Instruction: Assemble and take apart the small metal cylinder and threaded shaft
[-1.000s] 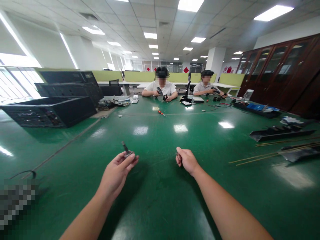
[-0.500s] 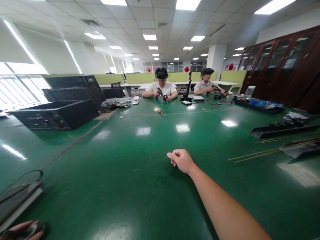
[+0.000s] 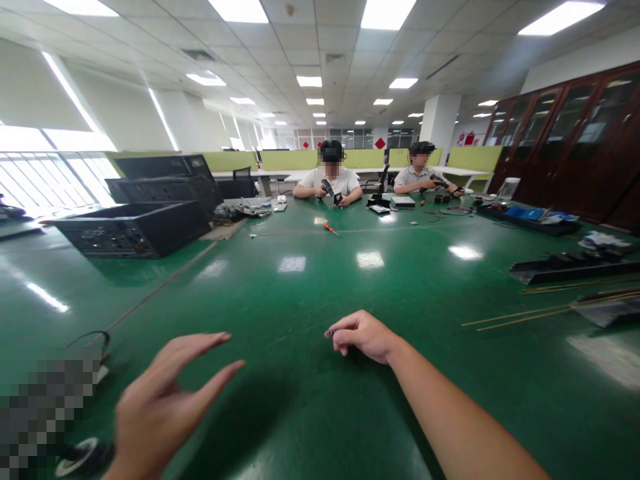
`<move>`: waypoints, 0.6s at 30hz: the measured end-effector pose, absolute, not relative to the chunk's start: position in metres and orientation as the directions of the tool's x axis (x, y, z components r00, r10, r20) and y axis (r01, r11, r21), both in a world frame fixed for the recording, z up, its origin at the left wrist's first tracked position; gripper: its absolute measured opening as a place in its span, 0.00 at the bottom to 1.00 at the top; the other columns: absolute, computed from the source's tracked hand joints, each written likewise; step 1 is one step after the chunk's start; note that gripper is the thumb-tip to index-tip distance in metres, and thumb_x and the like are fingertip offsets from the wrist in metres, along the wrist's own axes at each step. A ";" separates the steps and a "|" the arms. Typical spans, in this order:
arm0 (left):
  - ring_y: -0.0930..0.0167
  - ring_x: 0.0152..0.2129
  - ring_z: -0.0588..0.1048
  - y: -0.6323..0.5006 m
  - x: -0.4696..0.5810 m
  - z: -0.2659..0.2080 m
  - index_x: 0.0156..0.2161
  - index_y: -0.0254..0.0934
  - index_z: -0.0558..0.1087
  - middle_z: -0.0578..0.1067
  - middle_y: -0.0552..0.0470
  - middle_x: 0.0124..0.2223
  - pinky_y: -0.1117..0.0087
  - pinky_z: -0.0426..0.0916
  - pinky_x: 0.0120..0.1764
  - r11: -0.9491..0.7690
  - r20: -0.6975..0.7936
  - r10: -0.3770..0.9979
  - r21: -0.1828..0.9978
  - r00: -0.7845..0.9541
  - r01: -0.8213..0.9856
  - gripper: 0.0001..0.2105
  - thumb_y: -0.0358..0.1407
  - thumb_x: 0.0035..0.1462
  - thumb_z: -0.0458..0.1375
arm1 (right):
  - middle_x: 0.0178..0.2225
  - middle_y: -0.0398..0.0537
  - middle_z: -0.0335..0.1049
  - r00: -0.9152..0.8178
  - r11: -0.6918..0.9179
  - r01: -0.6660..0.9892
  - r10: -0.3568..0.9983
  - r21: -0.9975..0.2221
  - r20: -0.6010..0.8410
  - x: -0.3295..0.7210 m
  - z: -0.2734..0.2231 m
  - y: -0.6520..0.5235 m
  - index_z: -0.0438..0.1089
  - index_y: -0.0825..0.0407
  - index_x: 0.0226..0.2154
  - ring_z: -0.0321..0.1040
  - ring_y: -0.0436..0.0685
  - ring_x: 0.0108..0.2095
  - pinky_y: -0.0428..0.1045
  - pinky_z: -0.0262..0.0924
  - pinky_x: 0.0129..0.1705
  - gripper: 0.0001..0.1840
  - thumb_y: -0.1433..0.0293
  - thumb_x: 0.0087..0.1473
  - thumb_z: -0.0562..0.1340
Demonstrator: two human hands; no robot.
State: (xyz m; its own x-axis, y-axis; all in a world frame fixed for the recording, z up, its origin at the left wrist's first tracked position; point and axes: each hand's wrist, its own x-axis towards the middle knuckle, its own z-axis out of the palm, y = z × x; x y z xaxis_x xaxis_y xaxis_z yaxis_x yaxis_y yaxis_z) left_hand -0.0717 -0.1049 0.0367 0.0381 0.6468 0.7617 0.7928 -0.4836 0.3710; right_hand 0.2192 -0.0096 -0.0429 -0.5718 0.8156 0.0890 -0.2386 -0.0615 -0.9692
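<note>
My left hand [image 3: 163,393] is raised over the green table [image 3: 295,400] at the lower left. Its thumb and fingers are spread wide, with nothing between them. My right hand [image 3: 361,337] is low over the middle of the table, fingers curled in a pinch. A small grey metallic piece [image 3: 329,333] pokes out from its fingertips; it is too small to name. Beside my left wrist lies a round dark thing with a pale ring [image 3: 83,457], resembling a tape roll and partly hidden.
A black computer case [image 3: 135,230] stands at the left. An orange-handled screwdriver [image 3: 330,229] lies farther off. Thin brass rods [image 3: 525,318] and black channels [image 3: 575,267] are at the right. Across the table, two people [image 3: 327,180] hold power drills.
My left hand has come up from the bottom left corner, away from the round thing, and spread open. The small piece now shows in my right fingertips. The view has shifted slightly.
</note>
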 end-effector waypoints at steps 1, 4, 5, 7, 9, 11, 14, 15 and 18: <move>0.63 0.38 0.76 -0.094 -0.054 0.033 0.44 0.46 0.76 0.78 0.53 0.41 0.59 0.72 0.45 -0.560 0.724 0.678 0.402 0.122 0.725 0.15 0.41 0.49 0.67 | 0.23 0.47 0.73 -0.584 -0.091 -0.269 0.807 -0.959 0.087 0.220 -0.043 -0.010 0.78 0.59 0.34 0.64 0.48 0.21 0.46 0.57 0.26 0.18 0.61 0.43 0.72; 0.62 0.44 0.75 -0.061 0.004 0.022 0.48 0.43 0.76 0.79 0.48 0.45 0.60 0.71 0.48 -0.679 0.574 0.731 0.553 0.369 0.484 0.20 0.37 0.47 0.69 | 0.23 0.46 0.72 -0.579 -0.158 -0.383 0.809 -0.910 0.103 0.223 -0.043 -0.010 0.78 0.59 0.33 0.64 0.48 0.21 0.45 0.56 0.26 0.20 0.59 0.42 0.73; 0.62 0.44 0.76 -0.052 0.021 0.019 0.46 0.43 0.77 0.79 0.48 0.44 0.60 0.71 0.48 -0.678 0.547 0.735 0.606 0.401 0.416 0.18 0.36 0.48 0.68 | 0.22 0.46 0.72 -0.573 -0.169 -0.417 0.812 -0.893 0.114 0.224 -0.042 -0.009 0.78 0.59 0.31 0.64 0.48 0.22 0.45 0.56 0.26 0.21 0.58 0.41 0.74; 0.63 0.42 0.76 -0.041 0.044 0.015 0.42 0.42 0.80 0.80 0.48 0.42 0.61 0.71 0.47 -0.653 0.549 0.753 0.695 0.364 0.302 0.11 0.34 0.52 0.66 | 0.22 0.46 0.72 -0.561 -0.181 -0.468 0.817 -0.865 0.133 0.226 -0.039 -0.009 0.77 0.59 0.27 0.65 0.48 0.22 0.44 0.56 0.25 0.22 0.56 0.39 0.74; 0.64 0.41 0.76 -0.036 0.056 0.013 0.42 0.43 0.80 0.80 0.48 0.41 0.61 0.71 0.47 -0.615 0.549 0.784 0.751 0.289 0.240 0.10 0.34 0.53 0.65 | 0.21 0.46 0.71 -0.557 -0.195 -0.505 0.818 -0.841 0.145 0.227 -0.037 -0.009 0.76 0.59 0.25 0.65 0.49 0.23 0.44 0.55 0.25 0.22 0.56 0.38 0.75; 0.63 0.42 0.76 -0.035 0.061 0.014 0.43 0.43 0.80 0.80 0.48 0.42 0.61 0.70 0.48 -0.586 0.529 0.804 0.784 0.273 0.207 0.11 0.33 0.52 0.65 | 0.21 0.45 0.70 -0.560 -0.211 -0.531 0.814 -0.820 0.153 0.227 -0.036 -0.009 0.76 0.58 0.25 0.66 0.49 0.23 0.44 0.56 0.26 0.22 0.55 0.38 0.75; 0.63 0.42 0.77 -0.036 0.065 0.015 0.41 0.42 0.80 0.80 0.48 0.41 0.61 0.71 0.48 -0.548 0.484 0.820 0.818 0.304 0.174 0.10 0.33 0.51 0.66 | 0.20 0.44 0.68 -0.564 -0.214 -0.552 0.808 -0.806 0.172 0.226 -0.036 -0.009 0.74 0.58 0.23 0.65 0.49 0.23 0.45 0.57 0.27 0.24 0.54 0.38 0.74; 0.63 0.41 0.77 -0.036 0.066 0.016 0.40 0.41 0.80 0.80 0.48 0.41 0.62 0.71 0.47 -0.533 0.469 0.829 0.828 0.305 0.174 0.10 0.34 0.50 0.66 | 0.20 0.44 0.68 -0.565 -0.211 -0.553 0.806 -0.806 0.176 0.225 -0.037 -0.009 0.74 0.58 0.23 0.65 0.49 0.23 0.45 0.57 0.28 0.24 0.53 0.39 0.74; 0.64 0.36 0.79 -0.038 0.065 0.022 0.37 0.39 0.80 0.81 0.49 0.37 0.63 0.74 0.43 -0.483 0.428 0.868 0.844 0.250 0.234 0.08 0.35 0.50 0.66 | 0.21 0.46 0.70 -0.578 -0.208 -0.541 0.796 -0.815 0.180 0.223 -0.041 -0.008 0.74 0.59 0.26 0.66 0.50 0.24 0.46 0.57 0.28 0.25 0.51 0.42 0.72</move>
